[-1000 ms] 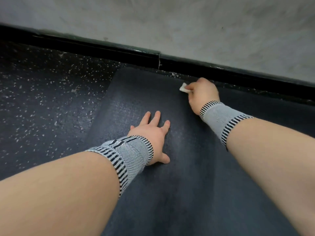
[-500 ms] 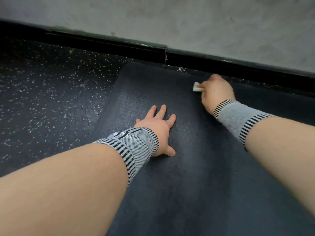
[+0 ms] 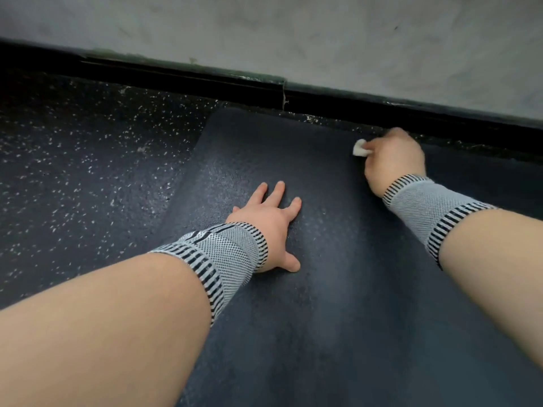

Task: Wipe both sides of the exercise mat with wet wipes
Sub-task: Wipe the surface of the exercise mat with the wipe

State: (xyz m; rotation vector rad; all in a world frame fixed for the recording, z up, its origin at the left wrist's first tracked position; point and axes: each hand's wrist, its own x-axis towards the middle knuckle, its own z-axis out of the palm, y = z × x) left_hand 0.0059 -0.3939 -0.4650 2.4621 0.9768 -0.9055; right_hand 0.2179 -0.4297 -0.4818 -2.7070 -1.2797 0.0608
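Note:
A dark grey exercise mat (image 3: 338, 304) lies flat on the floor, its far end close to the wall. My left hand (image 3: 269, 224) presses flat on the mat's middle with fingers spread and straight. My right hand (image 3: 392, 160) is curled round a small white wet wipe (image 3: 360, 148) and holds it against the mat near the far right edge. Only a corner of the wipe shows past my fingers. Both wrists wear grey striped bands.
Dark speckled floor (image 3: 82, 177) spreads to the left of the mat. A black skirting board (image 3: 205, 83) runs along the foot of a pale grey wall (image 3: 323, 33) just beyond the mat's far end.
My right hand has slid the wipe to the right along the mat's far end. My left hand has stayed planted on the mat.

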